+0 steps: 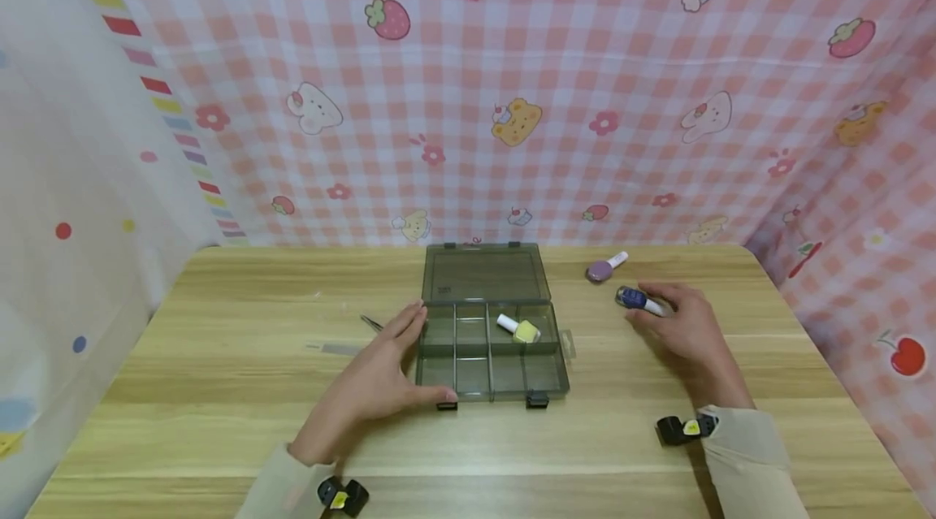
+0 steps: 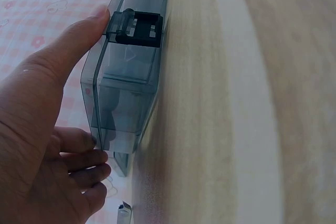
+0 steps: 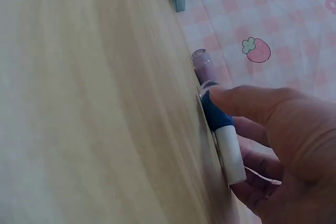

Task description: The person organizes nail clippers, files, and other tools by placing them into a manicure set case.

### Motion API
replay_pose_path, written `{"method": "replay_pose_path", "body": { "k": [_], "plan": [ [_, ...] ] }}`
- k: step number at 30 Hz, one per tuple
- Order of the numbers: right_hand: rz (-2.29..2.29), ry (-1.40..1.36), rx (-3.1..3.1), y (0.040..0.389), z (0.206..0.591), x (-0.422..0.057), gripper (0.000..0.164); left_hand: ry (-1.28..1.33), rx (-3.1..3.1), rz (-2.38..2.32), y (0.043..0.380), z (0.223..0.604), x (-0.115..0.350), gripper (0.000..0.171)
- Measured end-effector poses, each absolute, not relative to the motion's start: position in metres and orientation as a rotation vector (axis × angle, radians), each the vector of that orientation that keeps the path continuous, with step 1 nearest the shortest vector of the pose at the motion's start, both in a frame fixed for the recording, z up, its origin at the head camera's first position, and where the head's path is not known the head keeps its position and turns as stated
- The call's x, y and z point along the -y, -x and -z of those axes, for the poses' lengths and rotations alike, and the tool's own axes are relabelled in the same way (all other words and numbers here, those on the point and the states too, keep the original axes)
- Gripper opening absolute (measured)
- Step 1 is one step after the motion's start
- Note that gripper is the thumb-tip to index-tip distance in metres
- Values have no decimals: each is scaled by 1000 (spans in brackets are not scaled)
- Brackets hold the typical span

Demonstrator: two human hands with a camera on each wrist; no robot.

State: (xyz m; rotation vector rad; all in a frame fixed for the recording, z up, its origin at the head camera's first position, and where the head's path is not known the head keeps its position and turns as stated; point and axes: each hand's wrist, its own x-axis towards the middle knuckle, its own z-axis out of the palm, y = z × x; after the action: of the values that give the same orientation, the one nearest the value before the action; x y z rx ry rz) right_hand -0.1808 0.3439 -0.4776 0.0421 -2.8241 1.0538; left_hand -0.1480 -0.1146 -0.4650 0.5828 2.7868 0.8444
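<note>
A grey translucent compartment box [image 1: 471, 351] lies on the table with its lid folded back. My left hand [image 1: 383, 373] holds its left side, the thumb at the front edge by a black latch [image 2: 139, 29] and the fingers along the side and corner. Inside, a yellow nail polish bottle [image 1: 525, 331] with a white cap lies in a back right compartment. On the right, my right hand [image 1: 683, 322] pinches a dark blue nail polish bottle [image 1: 633, 298] lying on its side, its white cap [image 3: 230, 153] toward the palm. The bottle appears to rest on the table.
A purple nail polish bottle [image 1: 600, 270] lies behind the blue one, near the table's back edge. Left of the box are metal tweezers [image 1: 371, 323] and a flat grey strip [image 1: 340, 349], partly behind the left hand. A patterned curtain [image 1: 468, 137] borders the table's back.
</note>
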Motion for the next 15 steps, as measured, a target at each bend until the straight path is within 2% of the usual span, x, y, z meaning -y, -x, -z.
{"method": "replay_pose_path", "body": {
  "k": [5,15],
  "plan": [
    [-1084,-8,2793,180,481,-342,42,-578,-2791,-842,148,466,115,132],
    [-1002,24,2806,180,482,-342,39,-591,-2807,-837,148,466,115,133]
  ]
}}
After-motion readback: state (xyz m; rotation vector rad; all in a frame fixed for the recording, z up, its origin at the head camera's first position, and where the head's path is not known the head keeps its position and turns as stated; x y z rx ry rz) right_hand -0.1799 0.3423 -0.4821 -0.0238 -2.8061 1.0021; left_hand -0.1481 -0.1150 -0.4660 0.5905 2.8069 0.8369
